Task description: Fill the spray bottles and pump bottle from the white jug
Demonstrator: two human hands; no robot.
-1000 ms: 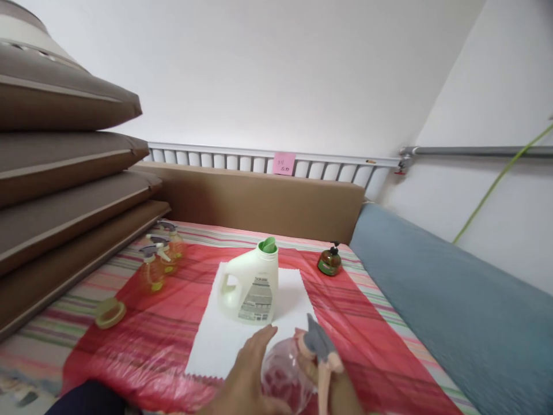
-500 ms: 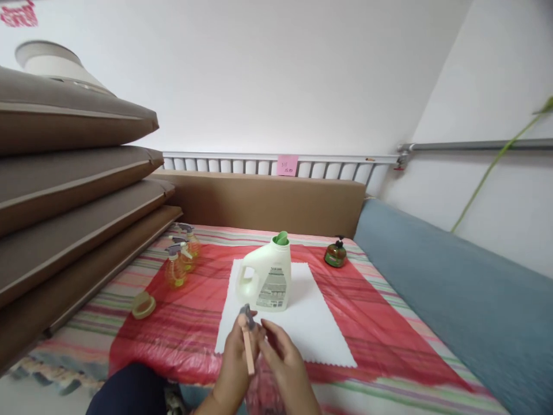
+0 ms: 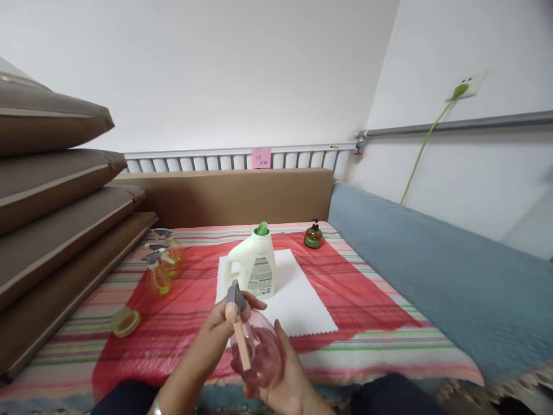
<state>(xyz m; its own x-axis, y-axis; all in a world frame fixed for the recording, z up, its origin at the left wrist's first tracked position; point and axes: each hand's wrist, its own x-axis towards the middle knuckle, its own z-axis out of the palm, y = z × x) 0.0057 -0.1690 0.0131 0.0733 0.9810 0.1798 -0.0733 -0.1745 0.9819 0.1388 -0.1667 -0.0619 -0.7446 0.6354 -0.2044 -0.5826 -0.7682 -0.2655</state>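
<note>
A pink see-through spray bottle (image 3: 261, 354) with a grey head and a peach trigger is held tilted near the front edge. My left hand (image 3: 220, 323) is closed around its neck, just under the spray head. Cupped against the round body from the right and below is my right hand (image 3: 287, 377). Just beyond them a pale green detergent jug (image 3: 254, 262) stands upright with its handle to the left. Its mouth shows a green spout, and no cap sits on it. The jug rests on a white scallop-edged sheet (image 3: 302, 308).
Several clear spray bottles (image 3: 158, 278) with grey heads stand at the left. Nearer lies a pale green round cap (image 3: 125, 322). A brown pump bottle (image 3: 313, 235) is at the back right. Stacked brown cushions (image 3: 64, 213) rise at the left; a blue bolster (image 3: 397, 259) borders the right.
The spray bottle has come up into fuller view, and my right hand has moved down onto its body. My view has turned to the right, shifting the scene leftward.
</note>
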